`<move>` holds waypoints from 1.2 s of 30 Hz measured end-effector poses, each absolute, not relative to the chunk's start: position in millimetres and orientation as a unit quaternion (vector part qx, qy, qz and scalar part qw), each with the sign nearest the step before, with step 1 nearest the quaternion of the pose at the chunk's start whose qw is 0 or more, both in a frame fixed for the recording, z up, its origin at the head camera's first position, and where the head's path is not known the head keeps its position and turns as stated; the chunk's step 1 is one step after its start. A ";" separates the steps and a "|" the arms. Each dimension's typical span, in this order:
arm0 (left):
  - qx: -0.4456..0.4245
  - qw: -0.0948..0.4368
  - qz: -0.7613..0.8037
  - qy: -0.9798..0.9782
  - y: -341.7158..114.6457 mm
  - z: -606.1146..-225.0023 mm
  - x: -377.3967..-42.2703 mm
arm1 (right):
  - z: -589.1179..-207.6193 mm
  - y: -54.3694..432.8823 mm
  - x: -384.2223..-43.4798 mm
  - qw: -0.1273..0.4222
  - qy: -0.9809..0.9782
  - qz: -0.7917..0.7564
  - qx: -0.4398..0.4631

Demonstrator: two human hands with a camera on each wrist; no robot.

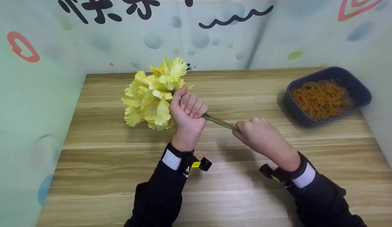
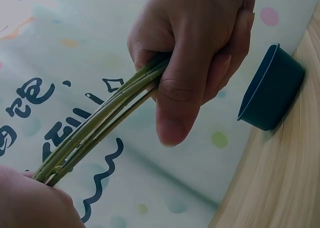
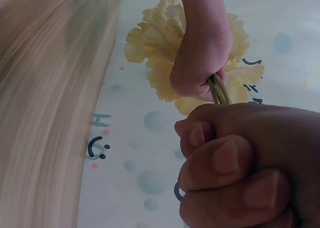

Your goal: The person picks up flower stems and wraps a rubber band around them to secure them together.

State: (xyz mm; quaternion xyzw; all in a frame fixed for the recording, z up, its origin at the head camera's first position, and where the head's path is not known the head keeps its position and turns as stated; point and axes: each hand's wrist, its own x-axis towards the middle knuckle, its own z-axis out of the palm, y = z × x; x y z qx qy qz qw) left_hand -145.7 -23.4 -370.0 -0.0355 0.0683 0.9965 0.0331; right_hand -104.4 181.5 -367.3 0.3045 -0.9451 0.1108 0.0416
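Observation:
A bunch of yellow artificial flowers (image 1: 151,94) is held up over the table, blooms toward the left. My left hand (image 1: 189,113) grips the stems just below the blooms, fingers curled round them. Farther down, my right hand (image 1: 265,137) grips the lower end of the same stems. Between the two hands a short length of green stems (image 1: 220,122) shows. In the left wrist view several thin stems (image 2: 105,115) run side by side, bowed slightly, into the right hand (image 2: 192,53). The right wrist view shows the right hand's curled fingers (image 3: 225,158), with the left hand (image 3: 202,58) in front of the blooms.
A dark blue plastic tub (image 1: 360,91) stands at the back right of the wooden table (image 1: 120,189). It holds a heap of orange-brown rubber bands (image 1: 322,99). Printed sheets (image 1: 170,41) wall the table at the back and both sides.

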 end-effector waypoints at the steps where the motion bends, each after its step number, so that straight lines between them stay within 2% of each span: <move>1: -0.038 0.034 0.996 0.069 -23.0 -370.1 -145.7 | -367.2 181.9 -104.4 0.041 -0.945 0.111 0.306; 8: -0.054 0.035 0.995 0.072 -21.1 -371.6 -145.9 | -366.6 184.2 -105.8 0.030 -0.944 0.116 0.307; 10: -0.051 0.032 0.996 0.072 -21.1 -371.6 -146.0 | -364.6 187.5 -106.6 0.004 -0.945 0.122 0.303; 16: -0.039 0.022 0.997 0.069 -22.8 -370.9 -146.1 | -342.2 225.0 -111.7 -0.117 -0.947 0.143 0.262; 19: -0.036 0.011 0.997 0.070 -24.0 -369.3 -145.7 | -327.1 254.0 -116.2 -0.140 -0.949 0.167 0.227; 21: -0.037 0.006 0.997 0.071 -24.7 -368.4 -145.7 | -319.6 272.7 -119.2 -0.120 -0.956 0.188 0.189; 26: -0.034 0.003 0.997 0.072 -26.2 -368.4 -146.6 | -318.6 311.2 -131.3 0.005 -0.975 0.200 0.099; 28: -0.035 0.003 0.997 0.071 -26.6 -368.8 -146.6 | -324.5 323.9 -139.3 0.032 -0.977 0.198 0.070; 36: -0.026 0.004 0.997 0.067 -30.2 -367.5 -145.6 | -363.7 358.9 -174.4 0.012 -0.976 0.213 -0.031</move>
